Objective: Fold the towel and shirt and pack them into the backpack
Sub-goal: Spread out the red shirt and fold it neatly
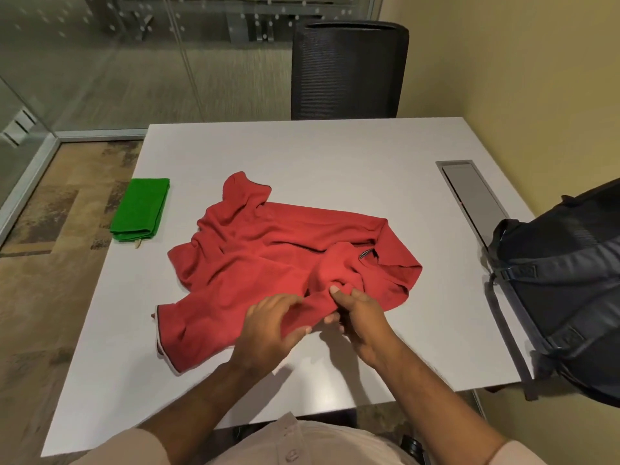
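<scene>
While the green towel (141,209) already lies folded at the table's (335,149) far left edge, the red shirt (285,260) sprawls crumpled mid-table, collar bunched toward the right. Both hands work its near edge: left hand (271,325) has thumb and fingers pinching the cloth, right hand (357,317) is curled round a gathered fold just beside it. Backpack (567,286) sits at the table's right edge, well apart; whether it is open, cannot tell. Judgement: better to spread the shirt flat first, drawing the hands apart along the hem, smoothing sleeves outward before any fold, or wrinkles get locked in.
</scene>
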The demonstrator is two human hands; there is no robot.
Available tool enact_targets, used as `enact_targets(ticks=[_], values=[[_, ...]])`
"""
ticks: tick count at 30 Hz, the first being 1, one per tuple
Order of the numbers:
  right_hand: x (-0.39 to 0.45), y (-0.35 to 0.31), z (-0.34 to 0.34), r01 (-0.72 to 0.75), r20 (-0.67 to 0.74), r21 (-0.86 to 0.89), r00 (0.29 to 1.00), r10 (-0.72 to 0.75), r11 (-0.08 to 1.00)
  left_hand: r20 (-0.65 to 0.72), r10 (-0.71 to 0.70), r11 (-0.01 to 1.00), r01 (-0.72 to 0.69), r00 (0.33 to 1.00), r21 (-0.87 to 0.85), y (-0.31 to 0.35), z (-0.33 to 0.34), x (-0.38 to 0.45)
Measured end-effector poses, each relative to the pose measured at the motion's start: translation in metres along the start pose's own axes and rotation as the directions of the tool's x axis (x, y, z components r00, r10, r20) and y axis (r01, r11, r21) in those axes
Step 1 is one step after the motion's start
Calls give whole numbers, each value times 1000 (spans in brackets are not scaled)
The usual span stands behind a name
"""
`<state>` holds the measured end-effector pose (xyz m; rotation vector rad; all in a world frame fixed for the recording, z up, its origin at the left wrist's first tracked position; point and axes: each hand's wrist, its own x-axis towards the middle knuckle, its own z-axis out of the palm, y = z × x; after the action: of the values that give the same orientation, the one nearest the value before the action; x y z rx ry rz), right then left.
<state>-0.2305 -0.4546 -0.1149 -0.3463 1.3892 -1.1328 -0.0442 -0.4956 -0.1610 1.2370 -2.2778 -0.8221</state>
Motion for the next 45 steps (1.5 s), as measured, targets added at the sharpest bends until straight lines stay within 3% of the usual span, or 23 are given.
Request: enact_targets(ticks=[3, 6, 10, 13, 18, 21, 24, 28, 36, 45], values=[[-11, -4, 4, 16, 69, 34, 997, -18, 999, -31, 41, 996, -43, 999, -75, 11, -3, 14], [-15, -7, -1, 80, 25, 8, 996, -81, 997, -62, -11, 975, -3, 998, -222, 13, -11, 20], [-4, 4, -28, 150, -130, -200, 975, -178, 968, -140, -114, 929, 56, 984, -367, 20, -36, 26], [9, 20, -51, 98, -214, -462, 952, -219, 881, -121, -153, 911, 92, 981, -402, 16, -53, 32], [17, 51, -56, 6, -235, -654, 949, -211, 757, -142, -260, 863, 164, 955, -477, 24, -67, 40], [11, 69, -38, 131, -154, -728, 925, -347, 673, -157, -267, 860, 162, 951, -484, 26, -69, 41], [4, 80, -13, 284, -51, -733, 883, -467, 618, -168, -265, 856, 152, 950, -493, 33, -70, 42], [-1, 85, 18, 360, 110, -740, 898, -426, 568, -174, -263, 853, 144, 949, -502, 42, -69, 47], [-1, 80, 42, 211, -52, -756, 925, -377, 620, -193, -254, 870, 137, 948, -473, 49, -71, 53], [10, 62, 29, 289, -71, -754, 857, -511, 589, -227, -271, 870, 136, 935, -474, 44, -74, 52]])
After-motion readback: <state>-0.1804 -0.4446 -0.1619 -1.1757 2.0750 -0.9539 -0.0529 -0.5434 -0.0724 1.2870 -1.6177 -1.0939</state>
